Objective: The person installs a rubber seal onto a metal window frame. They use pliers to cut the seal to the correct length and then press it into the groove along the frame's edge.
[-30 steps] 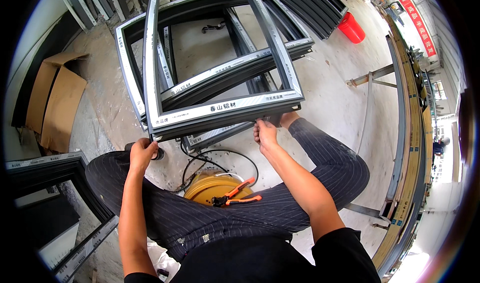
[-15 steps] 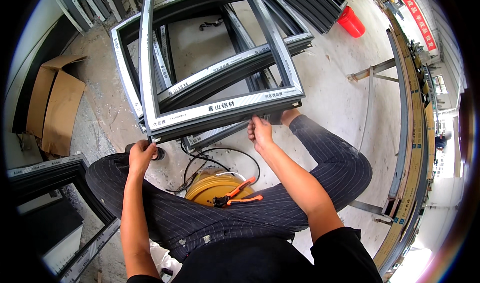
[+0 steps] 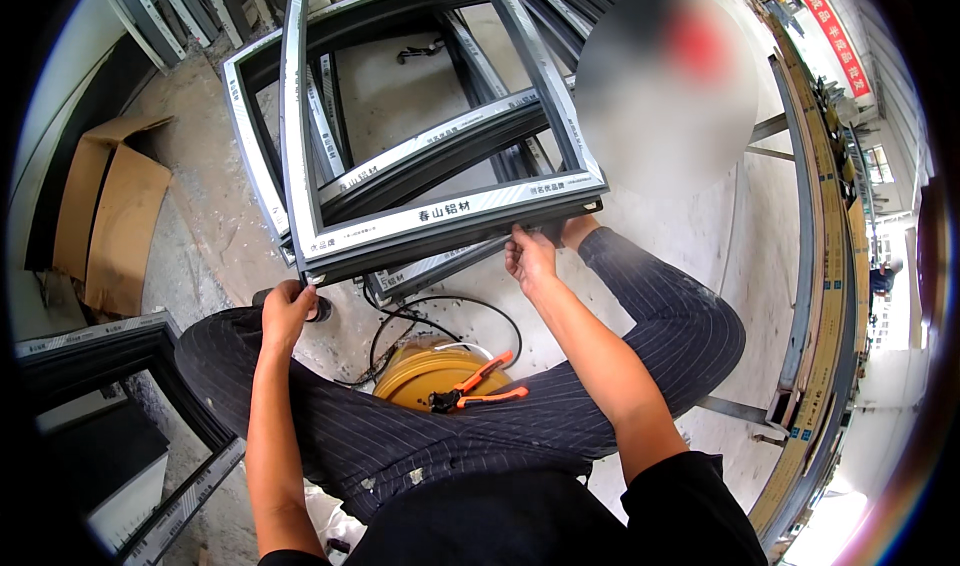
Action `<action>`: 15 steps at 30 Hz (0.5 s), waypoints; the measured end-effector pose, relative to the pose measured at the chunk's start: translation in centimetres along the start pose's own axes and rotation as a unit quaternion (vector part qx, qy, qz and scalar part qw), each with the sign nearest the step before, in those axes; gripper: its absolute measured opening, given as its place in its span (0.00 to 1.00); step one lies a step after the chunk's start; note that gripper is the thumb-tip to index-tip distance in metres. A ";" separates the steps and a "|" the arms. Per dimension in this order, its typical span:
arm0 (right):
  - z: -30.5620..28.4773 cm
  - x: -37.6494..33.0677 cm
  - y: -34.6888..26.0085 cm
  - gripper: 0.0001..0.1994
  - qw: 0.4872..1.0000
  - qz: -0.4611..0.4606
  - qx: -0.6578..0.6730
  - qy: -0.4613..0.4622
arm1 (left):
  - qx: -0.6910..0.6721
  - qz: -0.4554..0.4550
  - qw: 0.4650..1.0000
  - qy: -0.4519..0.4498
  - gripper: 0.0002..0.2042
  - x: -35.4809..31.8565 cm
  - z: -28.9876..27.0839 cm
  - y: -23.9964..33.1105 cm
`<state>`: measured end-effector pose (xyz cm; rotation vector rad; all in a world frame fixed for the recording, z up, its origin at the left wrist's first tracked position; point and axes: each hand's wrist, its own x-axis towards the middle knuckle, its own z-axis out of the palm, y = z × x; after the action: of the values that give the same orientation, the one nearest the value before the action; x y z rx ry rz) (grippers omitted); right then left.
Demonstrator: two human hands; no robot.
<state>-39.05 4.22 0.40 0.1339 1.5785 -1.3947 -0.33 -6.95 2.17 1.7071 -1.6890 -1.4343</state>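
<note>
A dark aluminium window frame (image 3: pixel 440 209) with white protective film on its face is propped in front of me, its near side toward my knees. My left hand (image 3: pixel 288 316) is closed in a pinch on the frame's near left corner. Just under the near edge, towards the right corner, my right hand (image 3: pixel 531 258) has its fingers pressed together; what they pinch is too small to make out. Beneath lies a second frame (image 3: pixel 440 144), turned at an angle. Orange-handled pliers (image 3: pixel 470 391) rest on a yellow bucket (image 3: pixel 405 381) between my legs.
Black cord (image 3: pixel 500 311) loops on the floor behind the bucket. A cardboard box (image 3: pixel 120 206) stands at the left, with another dark frame (image 3: pixel 195 491) nearer me. Long metal profiles (image 3: pixel 830 296) line the right side. A round blur covers part of the upper right.
My right hand has shifted slightly right along the near edge of the frame. My left hand stays at the corner, and the frame has hardly moved.
</note>
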 end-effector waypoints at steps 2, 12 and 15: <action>0.4 -0.3 0.3 0.10 0.999 -0.031 0.024 0.026 | 0.012 0.010 1.000 -0.002 0.12 -0.3 -0.1 0.7; 0.0 1.2 -0.7 0.08 0.996 -0.042 -0.013 0.075 | -0.040 0.000 0.999 -0.007 0.13 0.0 -0.2 -0.9; -0.7 0.8 -0.8 0.07 0.999 -0.015 0.032 0.025 | -0.003 0.004 1.000 -0.013 0.13 -0.1 -0.1 -0.2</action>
<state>-40.35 4.11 0.27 0.1841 1.5838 -1.4760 -0.11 -6.89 2.14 1.6843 -1.7012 -1.4614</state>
